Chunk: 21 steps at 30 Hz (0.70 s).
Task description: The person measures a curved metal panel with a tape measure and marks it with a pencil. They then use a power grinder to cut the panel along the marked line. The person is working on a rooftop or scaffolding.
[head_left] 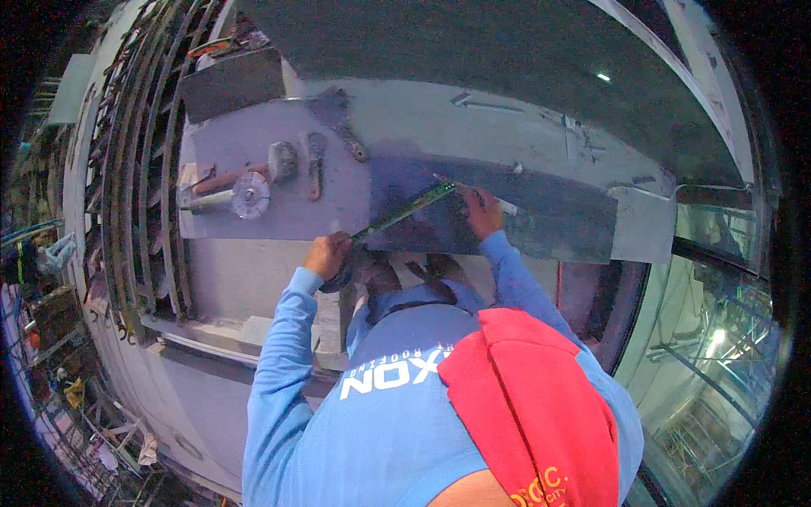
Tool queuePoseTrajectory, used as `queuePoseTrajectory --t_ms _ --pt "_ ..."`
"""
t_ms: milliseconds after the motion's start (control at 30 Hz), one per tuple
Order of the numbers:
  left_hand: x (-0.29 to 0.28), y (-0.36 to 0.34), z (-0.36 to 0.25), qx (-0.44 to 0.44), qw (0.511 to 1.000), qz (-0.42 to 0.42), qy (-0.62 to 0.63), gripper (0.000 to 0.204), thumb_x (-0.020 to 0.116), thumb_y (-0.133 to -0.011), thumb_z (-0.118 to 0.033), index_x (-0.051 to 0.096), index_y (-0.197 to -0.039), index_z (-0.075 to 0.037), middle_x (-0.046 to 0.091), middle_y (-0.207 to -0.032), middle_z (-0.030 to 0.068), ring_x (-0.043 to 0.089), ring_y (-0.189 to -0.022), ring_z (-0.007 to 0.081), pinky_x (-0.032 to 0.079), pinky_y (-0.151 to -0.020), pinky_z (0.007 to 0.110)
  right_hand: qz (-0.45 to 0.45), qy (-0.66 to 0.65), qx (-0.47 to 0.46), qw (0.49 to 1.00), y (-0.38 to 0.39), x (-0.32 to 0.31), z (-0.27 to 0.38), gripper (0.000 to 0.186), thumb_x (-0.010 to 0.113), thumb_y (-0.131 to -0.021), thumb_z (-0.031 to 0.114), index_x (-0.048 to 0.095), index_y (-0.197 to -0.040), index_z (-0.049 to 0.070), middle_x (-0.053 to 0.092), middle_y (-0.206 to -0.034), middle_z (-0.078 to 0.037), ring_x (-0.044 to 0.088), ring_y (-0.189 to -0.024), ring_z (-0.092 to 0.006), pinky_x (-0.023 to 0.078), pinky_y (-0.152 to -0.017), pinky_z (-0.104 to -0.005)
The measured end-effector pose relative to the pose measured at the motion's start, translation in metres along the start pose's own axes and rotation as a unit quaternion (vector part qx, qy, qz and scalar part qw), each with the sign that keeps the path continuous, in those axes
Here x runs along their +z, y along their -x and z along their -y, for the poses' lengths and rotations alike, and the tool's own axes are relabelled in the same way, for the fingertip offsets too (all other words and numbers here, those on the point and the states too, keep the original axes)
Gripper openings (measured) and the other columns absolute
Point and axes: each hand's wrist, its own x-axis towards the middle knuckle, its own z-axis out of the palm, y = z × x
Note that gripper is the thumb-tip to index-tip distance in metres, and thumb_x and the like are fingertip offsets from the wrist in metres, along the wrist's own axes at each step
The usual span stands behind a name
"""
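Note:
A thin yellow-green strip, which looks like a tape measure (405, 213), stretches slantwise between my hands over a dark flat sheet (562, 221). My left hand (328, 255) is closed at its near left end, by the sheet's front edge. At the far right end, my right hand (481, 211) is closed with its fingers at the strip's tip. A small pointed thing shows beside those fingertips, too small to name. Beyond the right hand, a short pale piece (508, 206) lies on the sheet.
Left of the sheet lie a tool with a round pale disc, seemingly an angle grinder (251, 194), a blocky-headed tool (283, 160), and a dark-handled tool (315, 166). A trowel-like tool (353, 145) lies farther back. Stacked metal lengths (152, 169) stand left; a glazed opening (710, 329) is right.

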Motion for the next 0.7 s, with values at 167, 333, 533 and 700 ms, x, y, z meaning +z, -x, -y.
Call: queuePoseTrajectory --t_ms 167,333,533,700 --pt "-0.023 0.053 0.045 -0.048 0.998 0.007 0.042 0.028 0.056 -0.093 -0.022 0.062 -0.103 0.003 0.068 -0.088 0.0192 0.066 -0.082 0.0310 0.049 -0.071 0.038 0.026 0.183 0.025 0.983 0.047 -0.001 0.003 0.037 0.064 -0.085 0.031 0.065 -0.111 0.005 0.068 -0.094 -0.016 0.067 -0.079 -0.0282 0.052 -0.072 -0.0387" --pt "-0.016 0.069 0.075 -0.079 0.985 -0.024 0.154 0.026 0.055 -0.094 -0.021 0.062 -0.101 0.003 0.067 -0.082 0.0147 0.063 -0.076 0.0200 0.048 -0.069 0.033 0.126 0.187 0.029 0.974 0.104 0.015 -0.007 0.038 0.061 -0.085 0.035 0.064 -0.115 0.011 0.064 -0.110 -0.017 0.060 -0.103 -0.0358 0.048 -0.088 -0.0454" --pt "-0.003 0.041 0.084 -0.051 0.985 -0.036 0.162 0.027 0.057 -0.094 -0.026 0.064 -0.095 0.000 0.065 -0.077 0.0056 0.059 -0.068 0.0119 0.047 -0.062 0.029 0.068 0.242 0.098 0.963 0.112 0.028 -0.013 0.034 0.060 -0.086 0.022 0.063 -0.118 0.012 0.060 -0.117 -0.017 0.058 -0.105 -0.0348 0.047 -0.091 -0.0423" --pt "-0.024 -0.007 0.074 0.021 0.999 0.019 -0.028 0.022 0.057 -0.090 -0.018 0.065 -0.105 -0.004 0.068 -0.092 0.0184 0.065 -0.088 0.0344 0.049 -0.077 0.040 0.008 0.357 0.008 0.934 0.028 0.010 0.007 0.049 0.065 -0.084 0.025 0.053 -0.131 0.019 0.052 -0.130 -0.014 0.046 -0.122 -0.0346 0.040 -0.101 -0.0459"
